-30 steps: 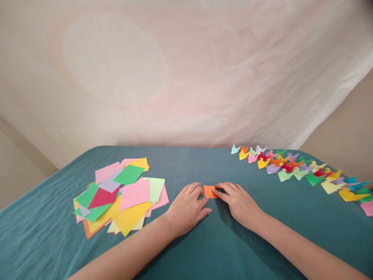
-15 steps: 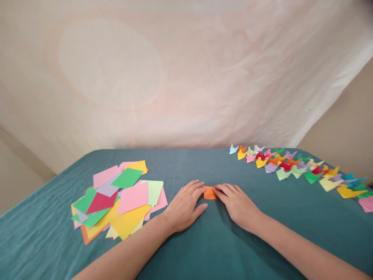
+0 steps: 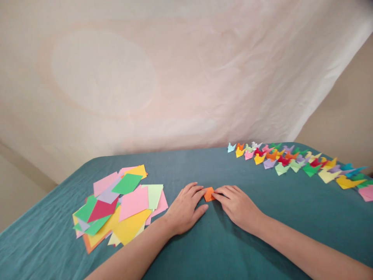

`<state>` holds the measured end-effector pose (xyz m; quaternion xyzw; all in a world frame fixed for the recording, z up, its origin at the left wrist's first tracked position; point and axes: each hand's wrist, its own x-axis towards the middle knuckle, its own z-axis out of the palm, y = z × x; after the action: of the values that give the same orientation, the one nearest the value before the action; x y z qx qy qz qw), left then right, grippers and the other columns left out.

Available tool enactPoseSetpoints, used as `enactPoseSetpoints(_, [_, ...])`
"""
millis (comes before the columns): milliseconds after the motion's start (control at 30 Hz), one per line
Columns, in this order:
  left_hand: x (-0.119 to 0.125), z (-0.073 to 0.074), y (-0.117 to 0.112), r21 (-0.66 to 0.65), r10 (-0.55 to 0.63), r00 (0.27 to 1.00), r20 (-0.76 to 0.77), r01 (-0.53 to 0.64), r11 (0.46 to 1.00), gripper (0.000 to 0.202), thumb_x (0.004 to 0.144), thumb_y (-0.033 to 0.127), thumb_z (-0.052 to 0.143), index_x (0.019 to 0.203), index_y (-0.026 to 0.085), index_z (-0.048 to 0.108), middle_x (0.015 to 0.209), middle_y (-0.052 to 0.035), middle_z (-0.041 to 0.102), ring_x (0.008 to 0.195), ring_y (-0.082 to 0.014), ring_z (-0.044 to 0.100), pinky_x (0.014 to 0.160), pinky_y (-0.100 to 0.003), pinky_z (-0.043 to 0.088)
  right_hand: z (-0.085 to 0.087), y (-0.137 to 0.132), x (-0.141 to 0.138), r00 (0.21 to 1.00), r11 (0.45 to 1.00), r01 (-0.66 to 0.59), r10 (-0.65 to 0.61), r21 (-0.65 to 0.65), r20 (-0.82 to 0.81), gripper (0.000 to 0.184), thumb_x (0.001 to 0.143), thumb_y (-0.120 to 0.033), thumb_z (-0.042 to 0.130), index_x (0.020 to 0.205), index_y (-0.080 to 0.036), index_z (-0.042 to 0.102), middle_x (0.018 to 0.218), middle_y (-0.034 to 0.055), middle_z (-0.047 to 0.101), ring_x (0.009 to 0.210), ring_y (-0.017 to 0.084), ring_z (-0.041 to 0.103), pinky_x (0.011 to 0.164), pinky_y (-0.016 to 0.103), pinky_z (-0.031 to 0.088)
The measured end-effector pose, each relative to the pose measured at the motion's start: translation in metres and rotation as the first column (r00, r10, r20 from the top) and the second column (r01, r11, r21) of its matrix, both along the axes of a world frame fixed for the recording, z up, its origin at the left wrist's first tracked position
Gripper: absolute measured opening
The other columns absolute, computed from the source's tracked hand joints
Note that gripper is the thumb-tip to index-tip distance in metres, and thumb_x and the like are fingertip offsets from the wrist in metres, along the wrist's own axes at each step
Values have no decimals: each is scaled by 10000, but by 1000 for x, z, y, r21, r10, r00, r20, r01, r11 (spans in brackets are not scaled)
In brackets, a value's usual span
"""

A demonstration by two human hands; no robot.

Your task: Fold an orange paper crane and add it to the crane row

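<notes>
At the middle of the teal cloth-covered table [image 3: 204, 245]: small orange folded paper piece [image 3: 209, 194], lying flat.
- Left hand [image 3: 186, 206]: directly left of the orange piece, palm down, fingers extended, tips touching its left edge; nothing grasped.
- Right hand [image 3: 237, 204]: directly right of the orange piece, palm down, fingers extended, tips pressing its right edge; nothing grasped.
- Loose heap of flat coloured paper squares [image 3: 119, 202]: well left of the orange piece.
- Long row of small folded paper figures in mixed colours [image 3: 291, 163]: beyond and right of the orange piece.
- Cream fabric backdrop [image 3: 175, 77]: behind the orange piece, past the table's far edge.
</notes>
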<state>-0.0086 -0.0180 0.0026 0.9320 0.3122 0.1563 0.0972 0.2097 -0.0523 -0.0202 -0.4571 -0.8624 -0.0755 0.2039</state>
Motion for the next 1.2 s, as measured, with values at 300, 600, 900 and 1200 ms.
enactPoseSetpoints(300, [-2, -2, 0, -7, -9, 996, 94, 10, 1000, 317, 893, 230, 434, 1205, 203, 487, 1195, -66, 538, 1180, -195, 418, 1026, -400, 345, 3, -2, -5, 999, 997, 17, -20, -71, -48, 208, 888, -223, 474, 1035, -187, 617, 1005, 66, 608, 929, 199, 533, 819, 362, 409])
enactPoseSetpoints(600, [-1, -2, 2, -20, -64, 980, 187, 69, 997, 263, 902, 149, 382, 1087, 184, 565, 1062, -68, 577, 1066, -179, 470, 963, -359, 392, 10, -9, -12, 995, 991, 38, -50, -130, -89, 194, 859, -277, 528, 1011, -192, 612, 1018, 56, 597, 958, 200, 522, 838, 364, 405])
enactPoseSetpoints(900, [-2, -7, 6, -10, -86, 976, 200, 90, 996, 263, 895, 138, 393, 1042, 200, 601, 1022, -73, 581, 1021, -189, 491, 906, -366, 422, 5, -5, -12, 993, 992, 26, -40, -126, -107, 186, 864, -263, 518, 1000, -192, 622, 991, 57, 601, 933, 195, 533, 821, 358, 413])
enactPoseSetpoints(1200, [-1, -9, 5, -14, -68, 977, 204, 73, 997, 281, 876, 147, 437, 1119, 190, 572, 1105, -65, 589, 1074, -197, 487, 965, -376, 397, 4, -3, -11, 994, 992, -4, -10, -127, -106, 197, 891, -217, 478, 1026, -188, 619, 1020, 57, 614, 943, 200, 534, 837, 372, 412])
